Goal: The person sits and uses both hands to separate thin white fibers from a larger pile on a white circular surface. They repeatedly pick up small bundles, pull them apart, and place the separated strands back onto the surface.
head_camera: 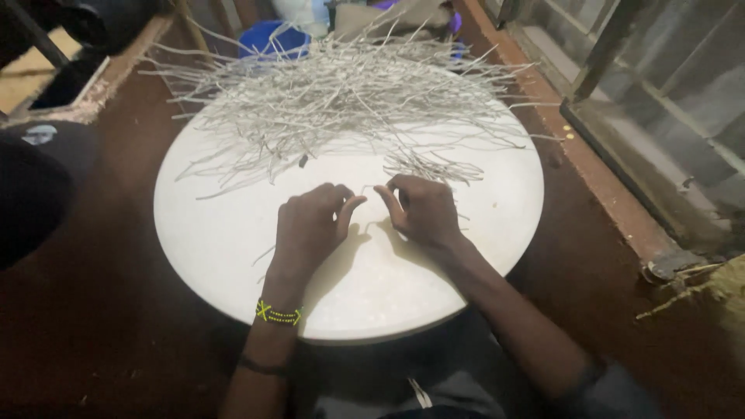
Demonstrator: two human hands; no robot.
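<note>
A round white tabletop [233, 233] fills the middle of the head view. A big loose heap of thin pale strips [334, 93] covers its far half. A smaller bunch of strips [431, 167] lies just beyond my right hand. My left hand [310, 225] and my right hand [423, 209] rest near the table's centre, fingertips almost meeting. Between them they pinch one thin pale strip [371, 188], which is hard to make out. A yellow beaded band [278, 314] circles my left wrist.
The floor [101, 310] around the table is dark red-brown. A metal-framed grille [644, 101] runs along the right, with a raised ledge below it. A blue object [272, 39] sits behind the heap. Something dark [31, 194] lies at the left edge.
</note>
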